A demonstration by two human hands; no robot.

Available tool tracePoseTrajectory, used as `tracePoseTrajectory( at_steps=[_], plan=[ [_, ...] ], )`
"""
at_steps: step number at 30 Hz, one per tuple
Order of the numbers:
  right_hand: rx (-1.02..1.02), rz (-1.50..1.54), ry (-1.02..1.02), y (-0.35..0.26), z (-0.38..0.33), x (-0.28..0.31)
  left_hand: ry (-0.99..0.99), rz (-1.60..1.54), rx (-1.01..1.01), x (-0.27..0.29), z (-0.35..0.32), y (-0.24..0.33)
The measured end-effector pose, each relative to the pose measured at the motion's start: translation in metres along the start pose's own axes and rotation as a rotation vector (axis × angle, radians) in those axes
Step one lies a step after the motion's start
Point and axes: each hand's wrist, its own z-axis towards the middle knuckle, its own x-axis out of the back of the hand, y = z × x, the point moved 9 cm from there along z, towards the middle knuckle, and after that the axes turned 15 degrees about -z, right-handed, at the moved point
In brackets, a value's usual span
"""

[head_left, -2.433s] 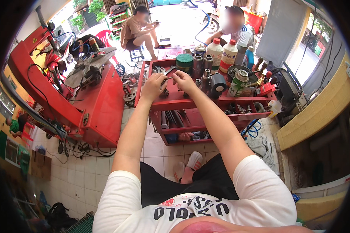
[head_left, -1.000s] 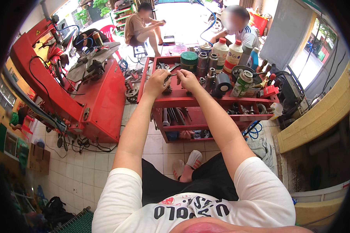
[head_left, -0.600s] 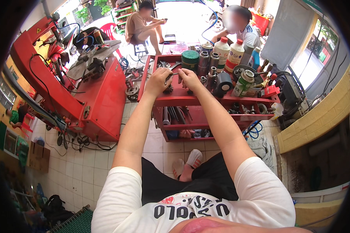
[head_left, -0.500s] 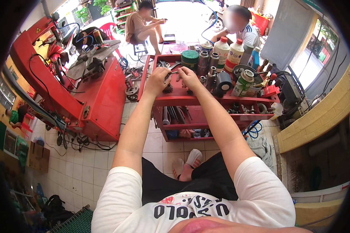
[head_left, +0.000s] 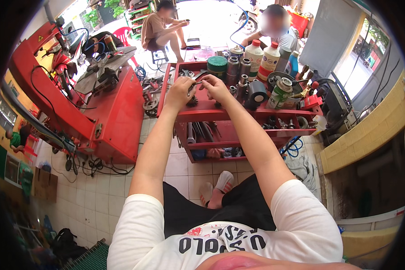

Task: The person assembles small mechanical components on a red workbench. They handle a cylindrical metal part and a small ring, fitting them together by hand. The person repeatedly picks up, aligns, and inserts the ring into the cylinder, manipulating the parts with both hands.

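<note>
1. Since the earlier frame, our hands have barely shifted.
2. We pinch a thin silvery metal tool point(head_left: 198, 83) between both; left hand point(head_left: 180, 92) and right hand point(head_left: 216, 87) are closed on it.
3. Its long axis runs left-right, upper centre, over the red metal cart point(head_left: 238, 114).

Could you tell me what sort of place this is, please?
Most likely a vehicle repair workshop: a red tool cart crowded with cans, bottles and metal tools, and a large red machine beside it on a tiled floor.
</note>
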Motion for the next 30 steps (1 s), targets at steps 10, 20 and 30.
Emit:
tracePoseTrajectory(
  at_steps=[10,20,30],
  plan=[
    [-0.018,-0.128,0.002,0.016,0.008,0.010,-0.013,-0.024,-0.012,-0.008,0.004,-0.001],
    [-0.022,-0.167,-0.043,0.022,0.010,0.009,-0.029,-0.038,-0.044,-0.009,0.007,0.009],
    [0.064,-0.159,-0.033,0.009,0.005,0.004,-0.025,-0.032,-0.039,-0.006,0.006,0.009]
  ],
)
